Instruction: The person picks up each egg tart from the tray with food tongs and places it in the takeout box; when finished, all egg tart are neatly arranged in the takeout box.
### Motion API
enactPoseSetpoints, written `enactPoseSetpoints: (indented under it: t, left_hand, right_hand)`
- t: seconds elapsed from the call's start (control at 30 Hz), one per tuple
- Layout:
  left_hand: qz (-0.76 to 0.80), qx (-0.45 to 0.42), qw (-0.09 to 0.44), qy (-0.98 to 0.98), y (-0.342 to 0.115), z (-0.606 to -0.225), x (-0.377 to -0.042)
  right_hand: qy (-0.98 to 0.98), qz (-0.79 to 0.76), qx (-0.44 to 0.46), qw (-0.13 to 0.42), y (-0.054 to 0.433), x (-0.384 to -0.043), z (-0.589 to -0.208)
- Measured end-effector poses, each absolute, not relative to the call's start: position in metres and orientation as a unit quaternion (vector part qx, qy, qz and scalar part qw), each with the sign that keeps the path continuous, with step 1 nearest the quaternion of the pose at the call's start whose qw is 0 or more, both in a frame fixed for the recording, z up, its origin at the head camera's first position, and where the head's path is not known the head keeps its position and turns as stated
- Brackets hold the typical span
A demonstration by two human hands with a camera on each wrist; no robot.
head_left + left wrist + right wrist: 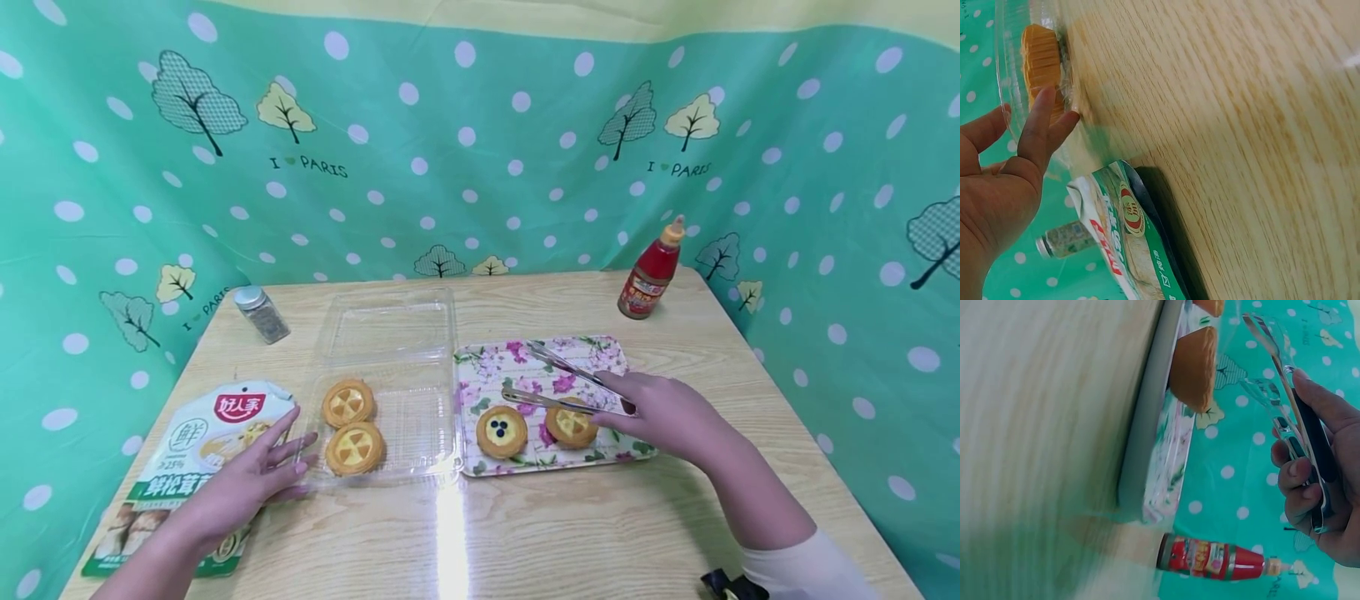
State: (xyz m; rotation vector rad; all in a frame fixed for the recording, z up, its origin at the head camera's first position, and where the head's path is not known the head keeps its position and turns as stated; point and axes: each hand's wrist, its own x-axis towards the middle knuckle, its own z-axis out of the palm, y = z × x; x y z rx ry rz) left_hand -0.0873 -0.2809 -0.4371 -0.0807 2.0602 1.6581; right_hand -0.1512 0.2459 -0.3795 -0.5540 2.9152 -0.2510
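My right hand grips a pair of metal tongs with dark handle grips, its arms spread apart and holding nothing. The tongs hang over a floral tray, above two egg tarts. One tart carries several dark berries; the other tart, topped with yellow wedges, is partly behind the tongs. My left hand touches the left side of a clear plastic clamshell box with fingers extended. Inside the open box, an upper tart and a lower tart sit touching at the left.
A white and green food pouch lies under my left forearm. Behind it stands a small spice jar with a silvery lid. At the back right is a red sauce bottle. Polka-dot cloth hangs around the wooden table.
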Motion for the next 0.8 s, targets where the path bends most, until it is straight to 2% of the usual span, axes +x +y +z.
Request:
enactPoseSetpoints:
  t: [0.4, 0.8]
  left_hand:
    - [0.614, -0.028, 0.25, 0.748, -0.281, -0.437, -0.087]
    - [0.616, -0.029, 0.253, 0.745, -0.281, -0.436, -0.088]
  right_hand:
    - [0.98, -0.095, -0.162, 0.073, 0.269, -0.125, -0.385]
    - [0.981, -0.093, -0.122, 0.115, 0.284, -0.103, -0.389]
